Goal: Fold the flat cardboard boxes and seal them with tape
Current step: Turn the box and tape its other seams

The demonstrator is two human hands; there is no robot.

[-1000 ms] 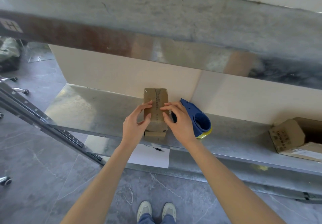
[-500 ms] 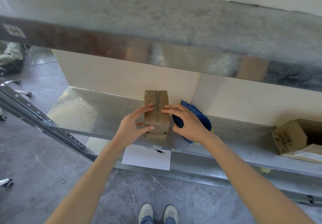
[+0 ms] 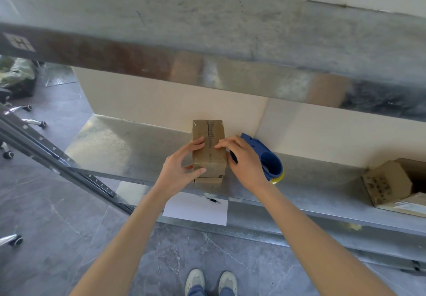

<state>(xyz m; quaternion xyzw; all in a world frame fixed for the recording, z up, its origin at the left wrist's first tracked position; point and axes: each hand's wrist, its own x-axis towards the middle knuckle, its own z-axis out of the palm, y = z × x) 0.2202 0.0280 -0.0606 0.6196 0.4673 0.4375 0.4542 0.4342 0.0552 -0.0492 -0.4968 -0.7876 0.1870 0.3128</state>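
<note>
- Both forearms reached forward to the metal shelf (image 3: pixel 115 148).
- The left hand (image 3: pixel 178 171) clasped the small cardboard box (image 3: pixel 208 155), which stood between the two hands; its fingers curled over the top and its thumb lay across the near face.
- The right hand (image 3: pixel 245 164) was released, with straight fingers resting on the box's top.
- A blue tape dispenser (image 3: pixel 270 162) sat just beyond the right hand.

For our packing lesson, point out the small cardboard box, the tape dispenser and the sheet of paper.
small cardboard box (image 3: pixel 217 132): head view, top face, far end
tape dispenser (image 3: pixel 273 165): head view, blue roll housing
sheet of paper (image 3: pixel 196 210): head view, middle of the sheet
</note>
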